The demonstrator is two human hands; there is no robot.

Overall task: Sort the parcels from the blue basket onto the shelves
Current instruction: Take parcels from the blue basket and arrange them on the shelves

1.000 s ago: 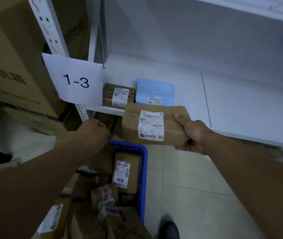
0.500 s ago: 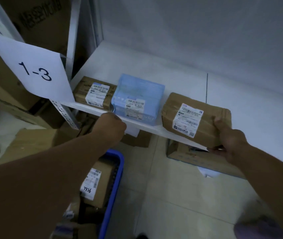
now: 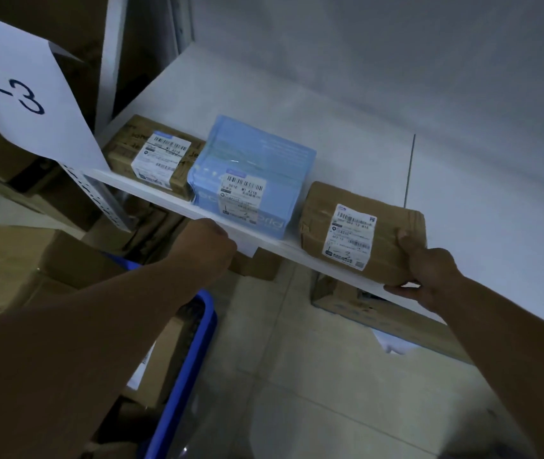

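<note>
**Right hand sets a brown parcel on the front edge of shelf 1-3**

The fingers (image 3: 399, 289) of the right hand (image 3: 429, 276) are clamped on the right end of a brown parcel (image 3: 360, 233). The thumb lies on its upper face, just beside the white shipping label. The other fingers curl in underneath, along the front lip of the shelf (image 3: 330, 134). So the parcel sits directly between thumb and fingers and stretches away to their left. This end-on hold probably lets the parcel be steered into line while its weight rests on the shelf.

The parcel lies flat at the very front of the white shelf, label up. Just to its left, with a small gap, lies a blue-wrapped parcel (image 3: 254, 180). A smaller brown parcel (image 3: 151, 154) lies close against that one. All three line the front edge with labels facing the person, likely so they can be read at a glance. A paper sign (image 3: 15, 94) reading "1-3" hangs from the upright at far left.

The left hand (image 3: 207, 246) is curled into a fist just below the shelf's lip. What it grips, if anything, is hidden. Beneath that forearm stands the blue basket (image 3: 194, 342), with more parcels in it.
</note>
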